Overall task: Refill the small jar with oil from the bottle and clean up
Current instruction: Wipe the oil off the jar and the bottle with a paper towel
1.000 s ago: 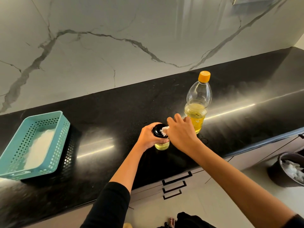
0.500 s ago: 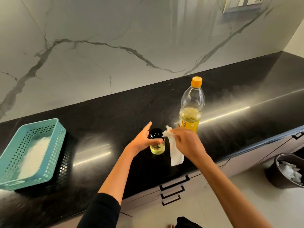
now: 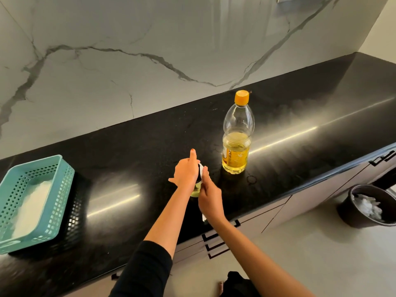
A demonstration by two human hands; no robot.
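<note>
A small glass jar (image 3: 195,190) of yellow oil with a black lid stands on the black counter (image 3: 128,159), mostly hidden by my hands. My left hand (image 3: 186,173) grips the jar from the left, index finger pointing up. My right hand (image 3: 209,197) holds a white tissue (image 3: 201,168) against the jar's right side; a corner of the tissue shows below the wrist. The clear oil bottle (image 3: 236,138) with an orange cap stands upright to the right of the jar, about a third full.
A teal perforated basket (image 3: 62,189) with white tissues in it sits at the counter's left. A dark bin (image 3: 353,213) with crumpled white paper stands on the floor at right. Drawer handles (image 3: 216,243) run below the counter edge.
My right hand has slid down along the jar's right side with the tissue. My left hand has stayed on the jar. The view has shifted.
</note>
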